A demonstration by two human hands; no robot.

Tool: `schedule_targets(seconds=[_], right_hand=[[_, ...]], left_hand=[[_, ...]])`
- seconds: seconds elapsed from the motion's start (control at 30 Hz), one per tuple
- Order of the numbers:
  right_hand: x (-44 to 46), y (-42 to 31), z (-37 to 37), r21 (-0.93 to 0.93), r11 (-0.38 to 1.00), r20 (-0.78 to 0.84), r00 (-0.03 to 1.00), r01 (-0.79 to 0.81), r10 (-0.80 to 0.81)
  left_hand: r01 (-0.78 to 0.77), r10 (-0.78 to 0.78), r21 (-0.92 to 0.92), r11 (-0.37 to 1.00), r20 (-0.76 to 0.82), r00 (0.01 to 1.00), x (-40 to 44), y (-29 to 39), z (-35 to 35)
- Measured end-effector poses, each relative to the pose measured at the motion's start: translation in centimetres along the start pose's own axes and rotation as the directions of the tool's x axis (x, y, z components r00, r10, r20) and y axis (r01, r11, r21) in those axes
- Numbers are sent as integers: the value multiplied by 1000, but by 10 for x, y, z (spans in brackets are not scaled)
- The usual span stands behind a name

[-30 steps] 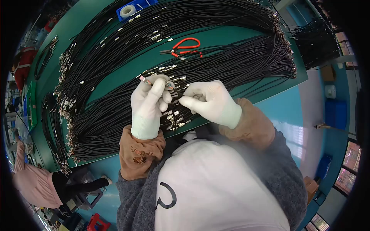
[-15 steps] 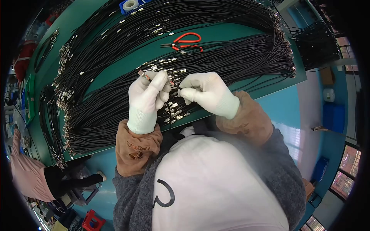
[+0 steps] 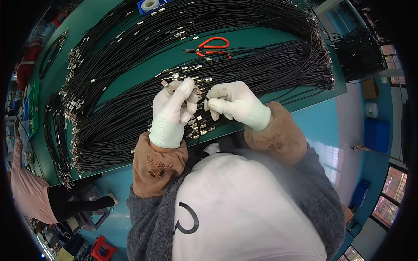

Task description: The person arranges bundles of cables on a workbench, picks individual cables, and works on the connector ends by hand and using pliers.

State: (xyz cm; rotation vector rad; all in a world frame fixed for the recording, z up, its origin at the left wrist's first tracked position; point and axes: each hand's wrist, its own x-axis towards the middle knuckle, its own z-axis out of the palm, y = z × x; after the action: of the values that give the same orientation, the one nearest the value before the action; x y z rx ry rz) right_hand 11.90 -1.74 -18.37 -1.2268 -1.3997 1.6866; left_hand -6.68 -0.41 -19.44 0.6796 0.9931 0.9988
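My left hand [image 3: 173, 106], in a white glove, is closed in a pinch on a cable end. A small metal connector [image 3: 164, 83] with orange and dark wires sticks out above its fingers. To the right, my gloved right hand [image 3: 235, 104] pinches the black cable [image 3: 206, 97] close to my left fingertips. Its other fingers curl in, and part of the cable is hidden by them. Under both hands lies a thick bundle of black cables [image 3: 126, 111] with silver metal ends around the middle.
Red-handled scissors [image 3: 213, 46] lie on the green table [image 3: 143, 56] beyond my hands. More black cables [image 3: 257, 15] curve across the far side. A roll of white tape [image 3: 150, 5] sits in a blue bin. At the left, another person [image 3: 32, 195] stands near a red stool [image 3: 103, 249].
My left hand has shifted a little to the right with the cable end in it. The right hand stays nearly in place, its fingers slightly more spread around the cable.
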Motion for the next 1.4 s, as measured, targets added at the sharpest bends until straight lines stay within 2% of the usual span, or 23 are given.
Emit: schedule_targets(seconds=[0.13,0.17,0.3,0.33,0.5,0.67,0.83,0.9,0.93,0.97,1.0,1.03,1.07,1.1,1.13,1.17,1.2,1.23,1.3,1.33,1.4], right_hand=[[1,-3,-6,186,982,-14,999,-44,48],[5,-7,-6,187,982,-15,999,-32,35],[20,-31,-5,18,993,-297,949,118,-108],[24,-33,-5,17,993,-304,946,121,-110],[39,-29,-1,-44,994,-179,978,101,-107],[41,-32,-3,-50,999,-110,994,6,-12],[38,-33,-5,-54,998,-115,993,-22,16],[23,-45,-23,-104,993,-143,987,62,-77],[17,-50,-51,-381,904,-261,915,195,-308],[6,-53,-79,-632,734,-311,786,249,-534],[-17,-84,-98,-608,793,-518,734,45,-439],[-34,-97,-129,-596,801,-663,594,-52,-455],[-58,-103,-185,-425,892,-661,621,151,-420],[-83,-108,-241,-211,919,-658,647,332,-385],[-105,-117,-285,-215,917,-657,645,337,-391],[-123,-127,-323,-64,851,-607,657,521,-447],[-125,-129,-350,17,800,-584,655,600,-479],[-126,-132,-377,102,738,-561,651,667,-511],[-100,-125,-414,224,617,-516,629,754,-581],[-83,-122,-428,273,575,-492,625,772,-606],[-30,-102,-426,306,589,-532,648,748,-545]], left_hand=[[-115,92,-193,974,-126,988,-7,5,27],[-124,102,-186,975,-122,987,-7,7,23],[-12,16,-35,999,122,992,-5,-3,-4],[-12,16,-33,999,129,992,-5,-2,-2],[26,-29,86,996,29,999,-14,1,7],[65,-68,71,995,31,997,-14,1,6],[71,-85,156,985,84,993,-14,5,1],[20,-47,273,962,90,995,-20,23,-11],[-117,102,430,895,57,993,-23,40,-28],[-224,245,576,786,41,969,-30,58,-49],[-171,295,569,804,-133,946,-39,82,-70],[-156,310,483,862,-258,915,-48,102,-103],[-276,342,305,912,-192,920,-59,126,-139],[-372,384,108,922,-130,914,-68,149,-177],[-438,424,-129,889,-126,897,-71,167,-213],[-480,463,-232,846,-128,877,-75,185,-240],[-515,501,-332,790,-134,855,-78,203,-264],[-517,503,-331,790,-133,854,-77,217,-289],[-356,451,-591,724,13,893,-68,236,-338],[-407,480,-565,718,-22,877,-54,237,-363],[-504,514,-491,711,-126,848,-25,235,-411]])
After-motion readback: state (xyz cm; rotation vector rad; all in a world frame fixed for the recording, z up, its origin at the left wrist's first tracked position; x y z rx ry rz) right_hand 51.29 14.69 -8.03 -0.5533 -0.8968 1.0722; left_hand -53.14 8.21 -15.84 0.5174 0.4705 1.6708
